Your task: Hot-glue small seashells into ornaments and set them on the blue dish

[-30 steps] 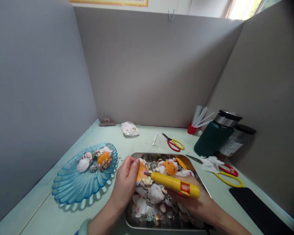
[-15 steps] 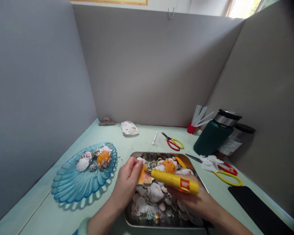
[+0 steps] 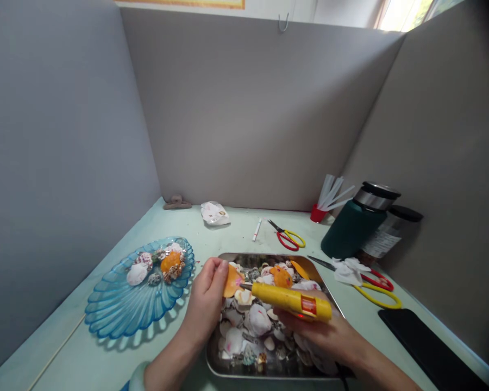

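My left hand (image 3: 207,304) pinches an orange scallop shell (image 3: 232,281) above the near left corner of a metal tray (image 3: 332,301) filled with several mixed seashells (image 3: 257,321). My right hand (image 3: 324,335) grips a yellow glue gun (image 3: 291,300) lying across the tray, its metal nozzle pointing left and almost touching the orange shell. To the left stands a blue shell-shaped glass dish (image 3: 124,304) with a small cluster of shells (image 3: 161,265) stuck near its far edge.
Grey partition walls close in three sides. Red-and-yellow scissors (image 3: 287,238) and a white marker (image 3: 257,229) lie behind the tray. A green flask (image 3: 354,225), a second scissors (image 3: 375,288) with crumpled tissue (image 3: 348,270), and a black phone (image 3: 427,347) sit at the right.
My left hand has turned the orange shell and drawn it slightly left, away from the nozzle. The glue gun has barely shifted.
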